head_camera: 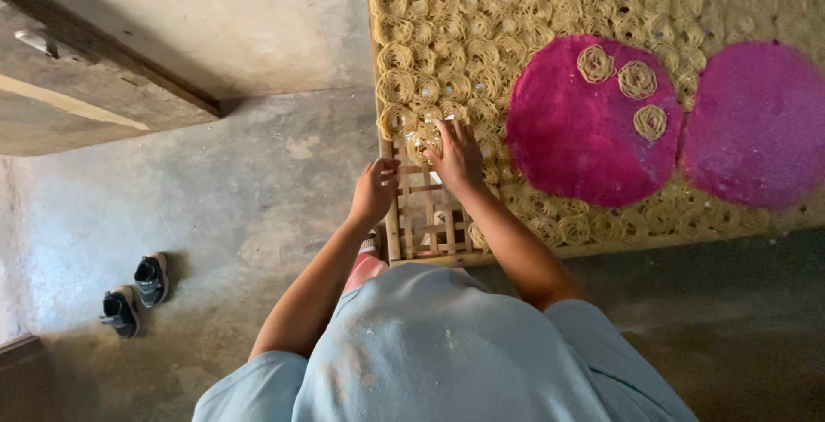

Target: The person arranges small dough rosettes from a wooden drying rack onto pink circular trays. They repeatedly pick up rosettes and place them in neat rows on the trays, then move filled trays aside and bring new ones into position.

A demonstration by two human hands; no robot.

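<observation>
Bare concrete floor lies below; a noodle nest is pinched by the right hand, best lifted gently, while the bamboo rack is gripped by the left hand.

Small dark shoes on concrete floor; wooden door, probably, upper left.

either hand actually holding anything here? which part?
The left hand grips the side edge of the bamboo lattice tray. The right hand presses flat on the noodle coils; whether its fingers pinch one cannot be told.
</observation>
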